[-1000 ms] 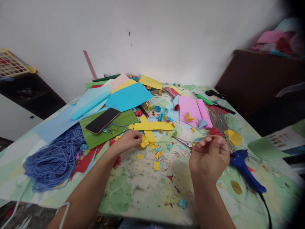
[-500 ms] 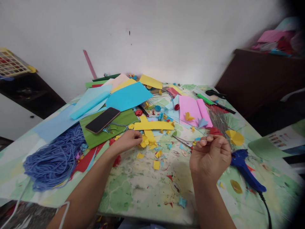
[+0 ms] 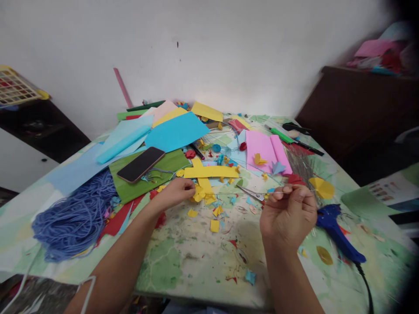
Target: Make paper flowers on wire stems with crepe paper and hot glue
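My left hand (image 3: 178, 192) is closed in a pinch at the edge of a yellow paper flower (image 3: 198, 193). A thin wire (image 3: 242, 193) runs nearly level from the flower across to my right hand (image 3: 290, 213). The fingertips of that hand are pressed together on the wire, palm turned up. Just beyond the wire lie yellow paper strips (image 3: 212, 172), crossed over each other. Scissors (image 3: 251, 192) rest on the table beside my right hand, partly hidden by it. A red paper piece (image 3: 296, 179) shows just behind the right fingers.
A blue glue gun (image 3: 338, 233) lies at the right. Blue cord (image 3: 75, 218) is heaped at the left, near a phone (image 3: 141, 165) on green paper. Coloured sheets (image 3: 178, 131) cover the back, with pink paper (image 3: 258, 150) to the right. Paper scraps (image 3: 214, 226) dot the tablecloth.
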`<state>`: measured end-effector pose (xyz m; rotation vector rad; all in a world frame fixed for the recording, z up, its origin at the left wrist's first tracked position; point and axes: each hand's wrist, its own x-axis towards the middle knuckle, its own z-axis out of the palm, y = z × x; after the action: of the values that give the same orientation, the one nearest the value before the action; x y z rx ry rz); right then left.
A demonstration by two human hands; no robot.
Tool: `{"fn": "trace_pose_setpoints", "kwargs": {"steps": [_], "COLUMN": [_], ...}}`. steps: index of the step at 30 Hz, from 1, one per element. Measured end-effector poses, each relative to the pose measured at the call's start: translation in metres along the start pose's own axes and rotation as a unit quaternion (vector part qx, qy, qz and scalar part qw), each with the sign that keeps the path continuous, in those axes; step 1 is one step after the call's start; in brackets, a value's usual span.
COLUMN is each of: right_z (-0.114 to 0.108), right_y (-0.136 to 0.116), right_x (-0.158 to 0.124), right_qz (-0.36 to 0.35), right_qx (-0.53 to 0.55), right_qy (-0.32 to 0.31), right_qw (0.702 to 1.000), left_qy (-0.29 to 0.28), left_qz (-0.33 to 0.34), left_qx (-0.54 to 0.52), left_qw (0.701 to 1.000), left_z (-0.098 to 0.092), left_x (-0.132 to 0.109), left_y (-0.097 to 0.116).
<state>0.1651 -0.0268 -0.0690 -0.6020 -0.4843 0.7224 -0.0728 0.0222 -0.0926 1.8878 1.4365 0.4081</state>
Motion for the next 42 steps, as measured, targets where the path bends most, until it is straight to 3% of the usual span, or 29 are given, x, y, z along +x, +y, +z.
{"fn": "trace_pose_setpoints", "kwargs": {"steps": [6,12,19,25,31,38,42], "right_z": [0.0,0.002,0.003,0.0,0.002,0.002,0.001], "right_y": [0.001,0.007,0.015,0.019,0.025,0.032,0.032], "right_x": [-0.001,-0.007,-0.011,-0.004,-0.011,-0.022,-0.027], "right_qz": [0.022,0.051,0.12,0.176,0.188,0.181,0.167], "right_qx": [0.007,0.01,0.02,0.043,0.028,-0.053,-0.053], "right_qy": [-0.003,-0.027,-0.029,0.01,-0.005,-0.068,-0.109], "right_qw": [1.0,0.998,0.992,0.983,0.982,0.98,0.979], "left_qy": [0.078,0.064,0.123,0.038,0.066,0.045,0.112], "left_qz": [0.026,0.044,0.068,0.175,0.187,0.176,0.183], "left_qx": [-0.097,-0.169,-0.079,-0.085,-0.137,-0.266,-0.306], "left_qw": [0.992,0.983,0.987,0.98,0.97,0.947,0.928], "left_z": [0.0,0.004,0.015,0.011,0.022,0.031,0.028], "left_x": [-0.001,-0.008,-0.008,-0.012,-0.009,-0.004,-0.001], "left_y": [0.003,0.012,0.012,0.021,0.028,0.06,0.082]}}
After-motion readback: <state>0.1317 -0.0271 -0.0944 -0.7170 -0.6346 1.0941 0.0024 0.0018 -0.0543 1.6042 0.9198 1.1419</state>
